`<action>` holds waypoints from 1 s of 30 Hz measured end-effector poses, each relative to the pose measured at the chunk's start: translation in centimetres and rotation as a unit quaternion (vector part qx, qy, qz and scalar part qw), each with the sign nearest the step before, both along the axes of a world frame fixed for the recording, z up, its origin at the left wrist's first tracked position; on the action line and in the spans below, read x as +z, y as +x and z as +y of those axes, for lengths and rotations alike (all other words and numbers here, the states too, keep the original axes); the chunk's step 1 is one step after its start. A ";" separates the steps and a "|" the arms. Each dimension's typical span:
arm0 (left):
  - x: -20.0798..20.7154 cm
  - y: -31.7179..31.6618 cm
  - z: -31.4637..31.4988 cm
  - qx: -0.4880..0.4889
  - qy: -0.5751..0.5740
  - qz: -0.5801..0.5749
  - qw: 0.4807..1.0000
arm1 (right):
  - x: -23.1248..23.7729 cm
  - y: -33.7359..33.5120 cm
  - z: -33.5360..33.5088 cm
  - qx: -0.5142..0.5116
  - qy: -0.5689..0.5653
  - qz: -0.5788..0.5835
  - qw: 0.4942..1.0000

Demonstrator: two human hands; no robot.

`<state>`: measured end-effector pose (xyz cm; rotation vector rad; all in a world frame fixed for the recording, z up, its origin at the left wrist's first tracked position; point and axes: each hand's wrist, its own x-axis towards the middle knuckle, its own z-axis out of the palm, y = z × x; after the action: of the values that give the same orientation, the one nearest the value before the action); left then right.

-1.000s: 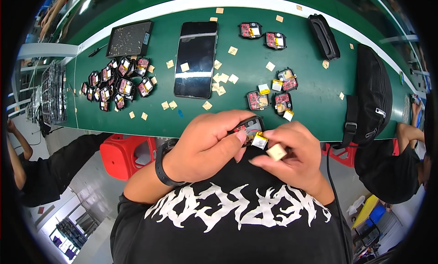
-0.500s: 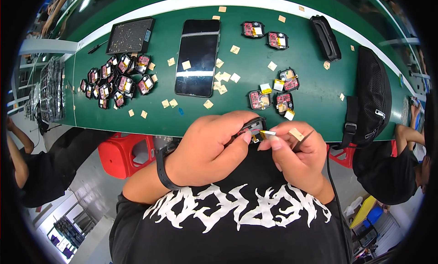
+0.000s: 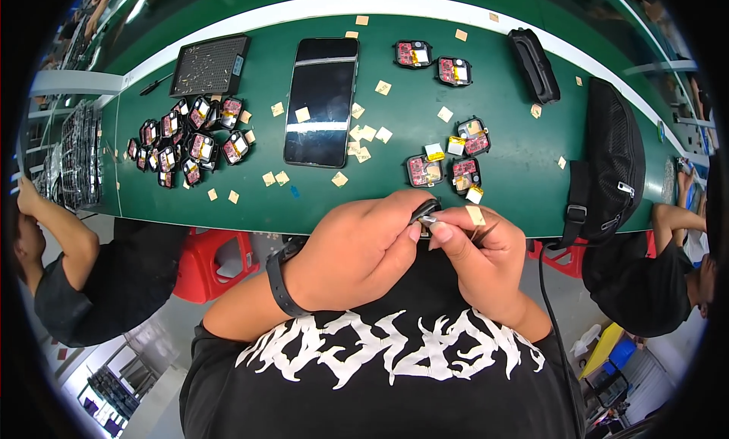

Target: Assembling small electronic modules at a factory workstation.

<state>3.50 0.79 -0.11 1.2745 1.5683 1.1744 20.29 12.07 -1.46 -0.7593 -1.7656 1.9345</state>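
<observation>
My left hand (image 3: 357, 245) is closed round a small black device housing (image 3: 425, 209), tilted near the table's front edge and mostly hidden by my fingers. Thumb and forefinger of my right hand (image 3: 486, 253) pinch a small silver battery (image 3: 429, 220) against the housing's opening. A beige paper square (image 3: 475, 215) sits at the right forefinger, beside a thin dark tool (image 3: 486, 232) partly hidden in that hand. Just beyond my hands lie open housings with red circuit boards, one at the left (image 3: 424, 171) and one at the right (image 3: 465, 176), with small white-and-yellow batteries beside them.
A big black phone-like slab (image 3: 322, 105) lies mid-table amid scattered beige squares. To its left are a cluster of housings (image 3: 201, 147) and a black tray (image 3: 209, 67). A black bag (image 3: 616, 166) and an open black case (image 3: 534, 66) lie right. People sit at both sides.
My right hand has moved left, bringing the battery up against the housing in my left hand. The housing has tilted, so less of its inside shows. The view has shifted slightly.
</observation>
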 end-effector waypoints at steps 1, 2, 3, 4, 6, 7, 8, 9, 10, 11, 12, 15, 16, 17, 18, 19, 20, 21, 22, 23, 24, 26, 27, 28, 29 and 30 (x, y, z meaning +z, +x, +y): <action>-0.2 0.1 0.0 0.001 0.007 0.007 1.000 | -0.2 -0.1 -0.2 -0.016 -0.053 0.012 0.998; -0.4 0.2 0.0 0.002 0.014 0.013 1.000 | -0.4 -0.2 -0.4 -0.032 -0.107 0.024 0.994; -0.6 0.3 -0.1 0.002 0.015 0.013 1.000 | -0.6 -0.2 -0.6 -0.032 -0.106 0.024 0.994; -0.8 0.4 -0.2 0.009 0.014 0.009 1.000 | -0.8 -0.2 -0.8 -0.050 -0.087 0.038 0.994; -0.7 0.6 -0.3 0.017 0.015 0.004 1.000 | -1.3 -0.2 -0.8 -0.068 -0.067 0.052 0.994; -0.6 0.6 -0.3 0.003 0.007 -0.013 1.000 | -1.5 -0.2 -0.7 -0.070 -0.059 0.069 0.993; -0.5 0.6 -0.3 -0.010 0.000 -0.030 1.000 | -1.7 -0.2 -0.7 -0.073 -0.051 0.087 0.992; -0.6 0.6 -0.4 -0.010 0.001 -0.030 0.999 | -1.8 -0.3 -0.8 -0.077 -0.115 0.113 0.984; -0.8 0.7 -0.5 -0.014 0.009 -0.037 0.999 | -1.6 -0.4 -0.8 -0.078 -0.114 0.112 0.984; -0.9 0.6 -0.6 -0.018 0.018 -0.044 0.999 | -1.0 -0.8 -0.7 -0.082 -0.143 0.101 0.981; -1.0 0.5 -0.8 -0.016 0.018 -0.044 0.999 | -0.6 -1.1 -0.7 -0.085 -0.175 0.090 0.977; -1.3 -0.4 -1.3 -0.039 0.023 -0.068 0.997 | 0.1 -1.0 0.4 -0.004 -0.234 0.041 0.971; -1.3 -0.7 -1.3 -0.052 0.015 -0.084 0.995 | 0.4 -1.3 0.5 -0.003 -0.233 0.040 0.972; -1.3 -1.0 -1.4 -0.065 0.007 -0.099 0.993 | 0.7 -1.6 0.6 0.002 -0.232 0.023 0.972; -1.0 -1.2 -1.4 -0.062 0.007 -0.096 0.993 | 0.8 -1.9 0.6 0.009 -0.231 0.007 0.973; -0.6 -1.3 -1.5 -0.038 -0.048 -0.202 0.977 | 0.8 -2.0 0.7 0.013 -0.230 0.009 0.973; -0.3 -1.5 -1.7 -0.012 -0.102 -0.304 0.947 | 0.7 -1.7 0.9 0.015 -0.196 0.009 0.980; -0.3 -1.2 -2.0 -0.004 -0.101 -0.298 0.949 | 0.6 -1.5 1.0 0.021 -0.163 0.011 0.986; -0.5 -0.7 -2.6 0.052 -0.085 -0.344 0.934 | 0.4 -1.3 1.0 -0.008 -0.062 0.030 0.998; -0.7 -0.5 -3.1 0.110 -0.066 -0.388 0.913 | 0.1 -0.7 2.1 0.030 0.102 0.025 0.994; -0.9 -0.7 -3.5 0.125 -0.062 -0.379 0.915 | 0.3 -0.1 2.5 0.010 0.209 -0.024 0.978; -1.3 -2.0 -4.3 0.173 -0.076 -0.285 0.940 | -0.2 0.9 2.5 -0.072 0.286 -0.125 0.947; -1.5 -2.5 -4.8 0.203 -0.071 -0.236 0.948 | -0.6 1.1 2.9 -0.062 0.368 -0.173 0.912; -1.5 -3.1 -5.3 0.219 -0.071 -0.224 0.947 | -0.5 1.4 2.8 -0.054 0.383 -0.230 0.893; -1.4 -3.9 -5.8 0.233 -0.078 -0.194 0.950 | -1.2 1.3 2.7 -0.051 0.395 -0.241 0.885; -1.3 -4.5 -6.2 0.242 -0.083 -0.168 0.952 | -1.6 1.4 2.6 -0.052 0.409 -0.256 0.874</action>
<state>-1.01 -5.43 -1.44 0.5506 1.7196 1.4316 21.71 14.66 -3.04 -1.0394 -2.4966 0.7620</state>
